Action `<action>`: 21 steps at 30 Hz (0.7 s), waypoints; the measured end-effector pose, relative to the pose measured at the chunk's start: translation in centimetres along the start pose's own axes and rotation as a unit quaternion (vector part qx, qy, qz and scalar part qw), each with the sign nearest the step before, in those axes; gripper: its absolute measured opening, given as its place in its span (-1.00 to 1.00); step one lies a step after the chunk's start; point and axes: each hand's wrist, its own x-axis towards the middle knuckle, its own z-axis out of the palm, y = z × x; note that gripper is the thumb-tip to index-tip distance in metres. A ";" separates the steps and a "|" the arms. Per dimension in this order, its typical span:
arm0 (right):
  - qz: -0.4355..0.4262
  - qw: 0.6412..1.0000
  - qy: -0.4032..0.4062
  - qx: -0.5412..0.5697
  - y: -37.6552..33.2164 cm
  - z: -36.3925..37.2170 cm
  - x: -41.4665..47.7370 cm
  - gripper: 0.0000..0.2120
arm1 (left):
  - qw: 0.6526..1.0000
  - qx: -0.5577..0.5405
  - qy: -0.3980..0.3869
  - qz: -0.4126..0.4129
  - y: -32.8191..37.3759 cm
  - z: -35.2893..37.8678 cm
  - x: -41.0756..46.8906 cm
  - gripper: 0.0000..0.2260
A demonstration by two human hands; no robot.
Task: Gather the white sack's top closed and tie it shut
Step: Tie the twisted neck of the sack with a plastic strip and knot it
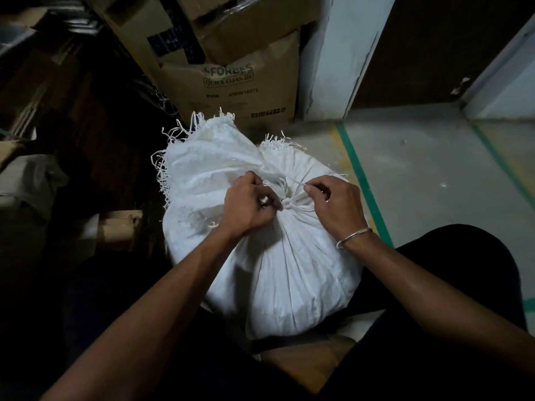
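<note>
A full white woven sack (278, 273) stands on the floor between my knees, its top gathered into a neck at the middle. The frayed open end (208, 151) fans out beyond the neck, away from me. A thin white string (292, 202) is wrapped around the neck. My left hand (246, 206) is closed on one end of the string at the neck's left side. My right hand (335, 204), a metal bangle on its wrist, pinches the other end on the right. The two hands sit close together, either side of the neck.
Stacked cardboard boxes (231, 82) stand right behind the sack. Dark clutter fills the left side, with a wooden block (121, 227) near the sack. A white pillar (333, 59) rises at the back, and grey floor with green tape lines (364, 183) lies to the right.
</note>
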 end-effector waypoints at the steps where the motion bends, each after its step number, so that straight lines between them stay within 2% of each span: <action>1: 0.010 1.000 0.010 -0.001 0.2 -0.2 -0.1 -0.94 | 1.000 -0.008 -0.001 -0.007 0.2 0.2 0.0 -0.82; 4: 0.032 0.999 0.006 -0.008 0.4 -0.6 -0.5 -0.88 | 0.999 -0.022 -0.017 -0.031 0.4 0.4 0.1 -0.74; 7: 0.023 0.997 -0.025 -0.064 0.0 -0.6 -1.6 -0.86 | 0.995 0.076 -0.060 0.024 0.8 -0.2 0.7 -0.64; 10: 0.002 0.990 -0.042 -0.132 -0.3 -0.4 -2.8 -0.91 | 0.947 0.278 -0.085 0.137 2.2 -1.5 1.7 -0.65; 13: -0.042 0.983 -0.040 -0.175 -0.6 -0.5 -3.4 -0.90 | 0.887 0.370 -0.067 0.269 3.1 -2.4 2.5 -0.63; 15: -0.059 0.976 -0.045 -0.203 -0.9 -0.6 -3.5 -0.88 | 0.871 0.353 -0.116 0.321 3.0 -2.9 3.6 -0.57; 17: -0.054 0.973 -0.043 -0.220 -1.4 -0.4 -3.8 -0.86 | 0.868 0.320 -0.192 0.328 2.6 -3.4 4.5 -0.71; 19: -0.041 0.971 -0.037 -0.232 -2.0 0.0 -4.3 -0.85 | 0.882 0.294 -0.241 0.279 2.1 -3.7 5.0 -0.80; 21: -0.025 0.970 -0.032 -0.240 -2.6 0.5 -4.9 -0.86 | 0.908 0.251 -0.250 0.226 0.9 -3.5 4.9 -0.71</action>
